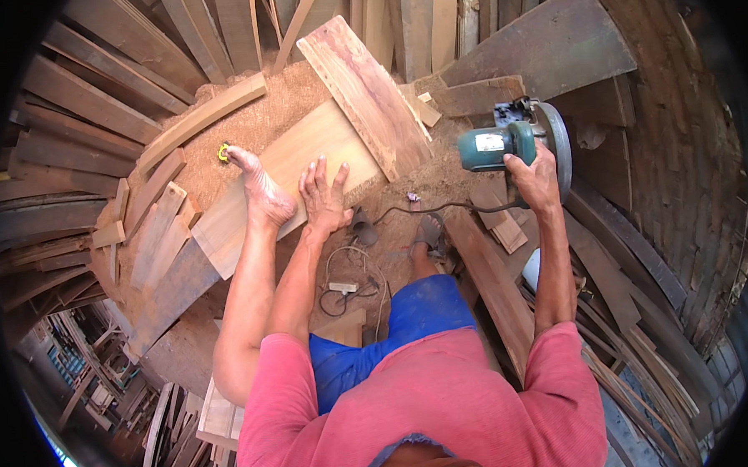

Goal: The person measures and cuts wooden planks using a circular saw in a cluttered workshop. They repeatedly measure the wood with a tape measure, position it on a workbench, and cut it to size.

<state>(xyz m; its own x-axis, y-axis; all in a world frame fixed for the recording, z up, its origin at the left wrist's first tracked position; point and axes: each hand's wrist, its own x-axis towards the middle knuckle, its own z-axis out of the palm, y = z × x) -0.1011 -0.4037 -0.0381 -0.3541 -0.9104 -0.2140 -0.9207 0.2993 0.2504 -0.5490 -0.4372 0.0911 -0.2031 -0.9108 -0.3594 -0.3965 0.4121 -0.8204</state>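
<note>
My right hand [537, 176] is closed round the handle of a teal circular saw [491, 147] with a round metal guard, held up to the right of the boards. The blade itself is hard to make out. Fingers spread, my left hand [324, 194] lies flat on a pale wooden board [336, 139], close to its near edge. My bare foot [264, 192] also rests on that board, left of the hand. Across the board's far right end lies a reddish plank [366, 92] with a rough edge.
The saw's dark cord [456, 203] runs leftward over the dusty floor. Near it lie a white power strip [343, 287] and a grey cup-like object [364, 229]. A yellow tape measure [223, 152] sits beside my foot. Planks and offcuts surround me, including a curved timber [202, 120].
</note>
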